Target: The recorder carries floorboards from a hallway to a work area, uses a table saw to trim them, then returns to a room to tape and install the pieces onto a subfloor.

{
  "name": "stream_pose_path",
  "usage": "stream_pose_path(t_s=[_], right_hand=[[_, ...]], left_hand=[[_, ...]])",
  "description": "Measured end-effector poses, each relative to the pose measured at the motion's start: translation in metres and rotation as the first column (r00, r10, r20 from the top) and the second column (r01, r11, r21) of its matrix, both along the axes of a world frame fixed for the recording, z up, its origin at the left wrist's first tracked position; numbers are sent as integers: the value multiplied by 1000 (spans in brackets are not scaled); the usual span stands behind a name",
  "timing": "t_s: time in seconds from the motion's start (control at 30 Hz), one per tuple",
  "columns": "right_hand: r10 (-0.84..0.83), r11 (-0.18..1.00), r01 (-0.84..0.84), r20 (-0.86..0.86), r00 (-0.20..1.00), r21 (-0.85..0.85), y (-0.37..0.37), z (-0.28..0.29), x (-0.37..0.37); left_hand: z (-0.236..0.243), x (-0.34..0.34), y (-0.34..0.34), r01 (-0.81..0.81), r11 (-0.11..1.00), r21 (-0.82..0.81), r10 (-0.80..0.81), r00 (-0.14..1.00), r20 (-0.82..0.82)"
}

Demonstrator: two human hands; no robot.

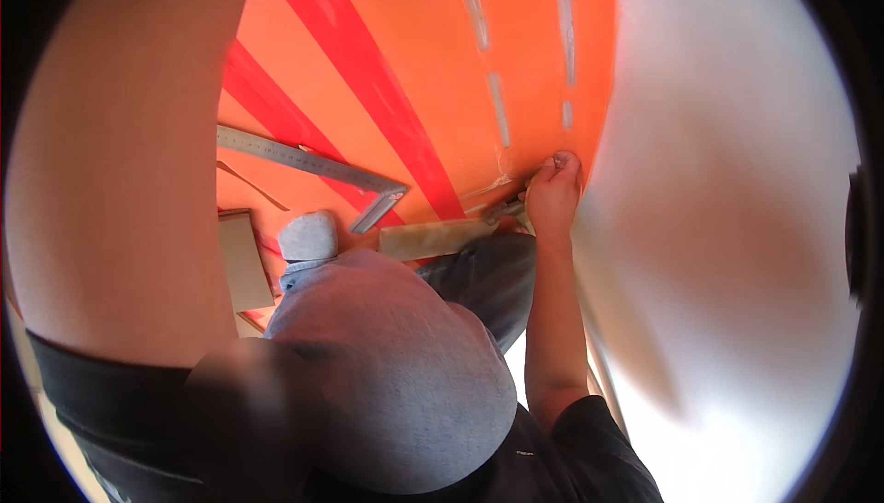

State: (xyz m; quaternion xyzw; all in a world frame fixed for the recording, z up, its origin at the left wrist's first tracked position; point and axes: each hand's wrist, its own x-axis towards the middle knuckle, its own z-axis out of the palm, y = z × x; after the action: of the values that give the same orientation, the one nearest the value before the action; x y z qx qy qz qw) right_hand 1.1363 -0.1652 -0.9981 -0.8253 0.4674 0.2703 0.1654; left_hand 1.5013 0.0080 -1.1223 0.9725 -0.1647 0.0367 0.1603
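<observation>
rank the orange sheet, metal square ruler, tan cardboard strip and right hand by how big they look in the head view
1. orange sheet
2. metal square ruler
3. tan cardboard strip and right hand: look alike, not ranked.

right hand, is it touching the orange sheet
Touching. The head view shows the right hand closed around a small tool, its fingertips pressed onto the orange sheet near its edge, with no gap visible between them.

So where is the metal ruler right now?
In the head view, the metal ruler lies on the orange sheet, left of centre, above the grey sock and left of the right hand.
</observation>
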Motion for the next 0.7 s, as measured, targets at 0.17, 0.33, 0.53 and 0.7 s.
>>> stream_pose_path(t_s=[0.17,0.33,0.53,0.7], right_hand=[[-46,998,47,-21,999,35,4,1,2],[-39,999,37,-46,998,-37,-11,-3,-12],[-55,998,57,-95,994,16,-2,2,-6],[169,986,-169,-114,979,8,-43,-30,-39]], left_hand=[[17,-19,-1,-2,1000,29,0,998,67],[66,-89,-30,116,991,72,-111,991,-71],[69,-236,-78,198,972,123,-185,976,-113],[75,-291,-103,496,861,114,-420,820,-389]])
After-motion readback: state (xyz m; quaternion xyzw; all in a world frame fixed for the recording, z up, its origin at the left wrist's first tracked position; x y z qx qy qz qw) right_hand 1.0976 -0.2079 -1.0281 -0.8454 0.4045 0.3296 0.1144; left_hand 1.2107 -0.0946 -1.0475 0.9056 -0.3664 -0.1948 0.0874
